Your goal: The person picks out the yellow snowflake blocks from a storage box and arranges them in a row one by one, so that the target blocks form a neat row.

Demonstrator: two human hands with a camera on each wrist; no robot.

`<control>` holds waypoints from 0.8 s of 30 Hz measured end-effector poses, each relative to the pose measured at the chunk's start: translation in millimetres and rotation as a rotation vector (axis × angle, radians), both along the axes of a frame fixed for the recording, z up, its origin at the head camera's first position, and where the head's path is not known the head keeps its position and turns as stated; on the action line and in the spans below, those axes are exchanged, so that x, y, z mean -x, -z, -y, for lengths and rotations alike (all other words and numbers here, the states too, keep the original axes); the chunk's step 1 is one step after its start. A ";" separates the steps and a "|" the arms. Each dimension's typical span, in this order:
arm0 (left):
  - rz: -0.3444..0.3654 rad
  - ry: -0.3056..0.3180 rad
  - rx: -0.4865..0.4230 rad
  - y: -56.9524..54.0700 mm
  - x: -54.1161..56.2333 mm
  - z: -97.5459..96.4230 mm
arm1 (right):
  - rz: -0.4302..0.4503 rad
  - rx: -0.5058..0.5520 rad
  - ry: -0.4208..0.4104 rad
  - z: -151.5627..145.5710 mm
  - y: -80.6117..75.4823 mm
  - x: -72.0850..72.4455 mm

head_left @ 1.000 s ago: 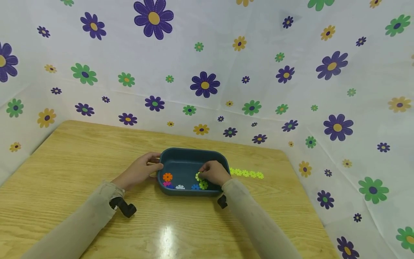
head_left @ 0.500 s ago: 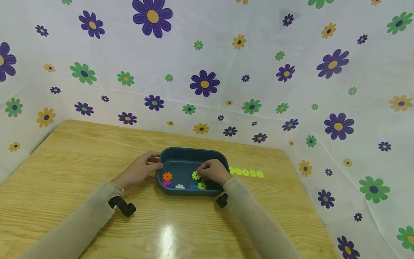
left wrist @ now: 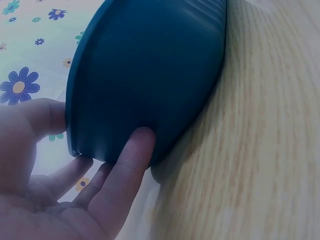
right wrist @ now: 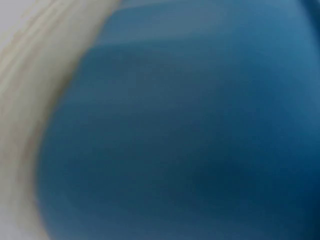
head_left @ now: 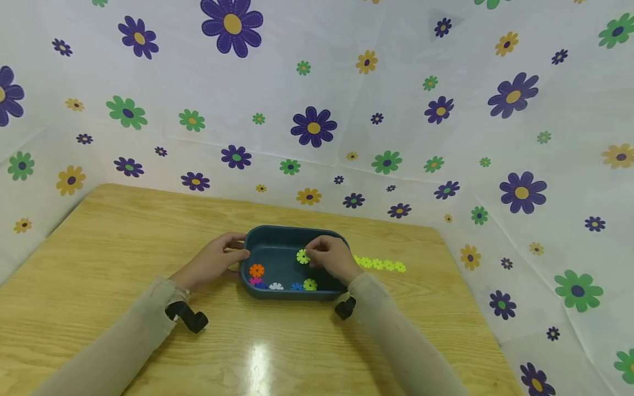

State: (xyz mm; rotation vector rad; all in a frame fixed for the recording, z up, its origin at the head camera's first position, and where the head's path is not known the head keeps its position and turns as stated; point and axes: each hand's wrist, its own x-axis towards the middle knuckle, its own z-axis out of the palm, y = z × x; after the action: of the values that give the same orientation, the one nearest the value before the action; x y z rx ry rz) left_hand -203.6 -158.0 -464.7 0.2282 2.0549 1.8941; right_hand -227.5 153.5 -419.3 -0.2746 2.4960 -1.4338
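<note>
A dark teal plastic tub (head_left: 282, 294) sits on the wooden table, with loose flower-shaped interlocking discs inside. My left hand (head_left: 213, 259) holds the tub's left end; in the left wrist view, the left hand (left wrist: 65, 170) has one digit at the rim and others against the outer wall (left wrist: 145, 75). Over the tub's right half, my right hand (head_left: 334, 258) pinches a yellow-green disc (head_left: 302, 256) by its edge, raised above the tub floor. The blurred right wrist view takes in just the tub wall (right wrist: 175, 125) and some table, with no fingers visible.
Still in the tub are an orange disc (head_left: 256, 270), a pink disc (head_left: 255, 280), a white disc (head_left: 275, 286), a blue disc (head_left: 296, 286) and another yellow-green disc (head_left: 310, 284). A row of joined yellow-green discs (head_left: 378, 264) lies right of the tub. A flower-printed cloth (head_left: 277, 71) hangs behind.
My right hand has shifted slightly right and up, lifting the pinched yellow-green disc from near the other discs. My left hand and the tub stay in place.
</note>
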 end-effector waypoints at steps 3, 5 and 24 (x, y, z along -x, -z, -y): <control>0.004 -0.005 0.001 1.2 -1.0 -0.5 | -0.034 0.036 0.000 -9.5 -8.3 1.3; 0.006 -0.009 0.002 1.7 -1.6 -1.1 | -0.045 0.051 0.015 -19.8 -15.1 2.7; -0.002 0.006 -0.018 0.9 0.8 1.3 | 0.020 -0.120 0.382 -224.1 10.4 21.5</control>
State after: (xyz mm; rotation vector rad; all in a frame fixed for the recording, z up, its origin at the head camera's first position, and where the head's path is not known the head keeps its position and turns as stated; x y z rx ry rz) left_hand -204.4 -159.3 -465.6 0.2401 2.0372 1.9099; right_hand -249.0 377.5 -429.7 0.2528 2.7072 -1.3941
